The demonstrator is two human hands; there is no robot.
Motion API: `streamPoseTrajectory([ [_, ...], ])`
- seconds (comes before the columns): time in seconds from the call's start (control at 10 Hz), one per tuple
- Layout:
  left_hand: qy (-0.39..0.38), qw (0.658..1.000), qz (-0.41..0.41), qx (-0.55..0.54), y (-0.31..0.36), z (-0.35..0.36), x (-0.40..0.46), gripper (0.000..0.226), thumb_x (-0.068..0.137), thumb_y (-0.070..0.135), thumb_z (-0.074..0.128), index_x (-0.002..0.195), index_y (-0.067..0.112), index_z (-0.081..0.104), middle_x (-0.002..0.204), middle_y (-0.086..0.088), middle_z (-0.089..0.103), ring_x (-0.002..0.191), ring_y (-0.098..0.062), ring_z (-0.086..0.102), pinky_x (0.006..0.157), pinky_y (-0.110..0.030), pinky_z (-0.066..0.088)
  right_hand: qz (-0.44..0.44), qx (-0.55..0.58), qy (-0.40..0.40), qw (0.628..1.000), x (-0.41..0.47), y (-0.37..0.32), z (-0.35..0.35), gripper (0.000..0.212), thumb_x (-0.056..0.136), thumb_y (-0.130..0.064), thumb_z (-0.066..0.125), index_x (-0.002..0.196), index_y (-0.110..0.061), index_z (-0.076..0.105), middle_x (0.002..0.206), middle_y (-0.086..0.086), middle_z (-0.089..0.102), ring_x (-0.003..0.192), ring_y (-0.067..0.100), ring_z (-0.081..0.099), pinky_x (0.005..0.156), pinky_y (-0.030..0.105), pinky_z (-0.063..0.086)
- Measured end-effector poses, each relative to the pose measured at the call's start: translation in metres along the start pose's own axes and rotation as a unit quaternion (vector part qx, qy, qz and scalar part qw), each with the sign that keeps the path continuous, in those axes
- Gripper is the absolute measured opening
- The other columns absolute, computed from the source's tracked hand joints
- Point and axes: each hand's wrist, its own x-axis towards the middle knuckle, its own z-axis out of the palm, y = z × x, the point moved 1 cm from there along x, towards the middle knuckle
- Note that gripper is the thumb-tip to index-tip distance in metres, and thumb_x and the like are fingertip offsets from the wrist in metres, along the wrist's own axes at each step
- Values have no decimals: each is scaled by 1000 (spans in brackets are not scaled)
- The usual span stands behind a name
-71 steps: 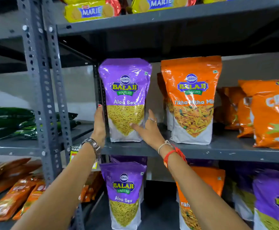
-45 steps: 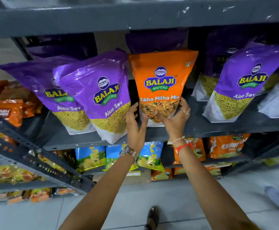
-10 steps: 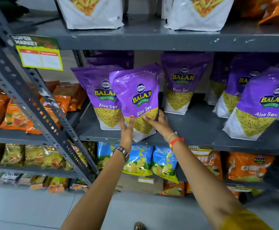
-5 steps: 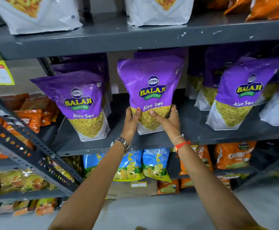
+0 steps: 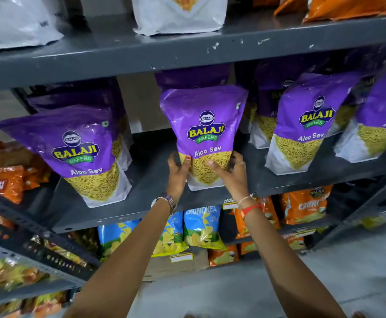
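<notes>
A purple Balaji Aloo Sev pouch (image 5: pixel 204 125) stands upright on the middle grey shelf (image 5: pixel 155 198), near its front. My left hand (image 5: pixel 177 174) grips the pouch's lower left side, thumb on its face. My right hand (image 5: pixel 230 176) grips the lower right side, thumb across the yellow window and fingers round the edge. Another purple Aloo Sev pouch (image 5: pixel 82 150) stands to the left with a gap between them. More purple pouches (image 5: pixel 311 122) lean at the right.
The upper shelf (image 5: pixel 187 51) carries white-bottomed pouches and orange packs. Below are blue chip bags (image 5: pixel 201 226) and orange snack packs (image 5: pixel 304 205). Orange packs (image 5: pixel 4 182) fill the left rack behind a slotted post. Grey floor lies underneath.
Both hands shifted the purple pouch from beside the left pouch to the right and set it upright in the shelf's middle. In the last half second it barely moved.
</notes>
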Motion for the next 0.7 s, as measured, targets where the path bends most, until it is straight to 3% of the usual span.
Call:
streamPoseTrajectory([
  [0.1,21,999,-23,0,-8,-5,-3,59,92,38,47,141,23,19,119,2,50,114,-22,54,104,-49,43,-6,23,-16,1000,-1,6,-7,74,65,-42,80,127,-18,49,123,12,64,113,29,63,98,56,49],
  [0.2,14,998,-47,-33,-11,-2,-7,55,93,37,45,140,26,20,123,-2,50,119,-30,54,77,-35,52,-14,26,-26,999,-2,11,-9,55,75,-22,77,123,-18,52,116,8,67,109,29,65,96,54,51],
  [0.3,14,998,-50,-43,-6,4,-8,54,92,36,46,139,28,21,129,-4,49,120,-31,54,67,-28,50,-11,13,-18,1000,-2,7,-8,56,76,-18,76,127,-13,51,119,15,66,108,31,65,95,53,52],
  [0.6,14,999,-31,-23,-1,8,-3,57,92,30,49,140,18,22,145,-14,42,126,-31,48,106,-50,41,2,9,-16,1000,-1,-1,-6,65,78,-20,75,133,-10,43,129,16,59,117,30,58,101,49,48],
  [0.7,29,999,16,23,-1,5,-12,66,91,27,51,145,13,15,151,-11,32,137,-23,34,113,-37,28,-20,66,81,994,-9,-2,-16,61,78,-16,74,130,-8,44,121,6,50,117,22,49,104,41,42],
])
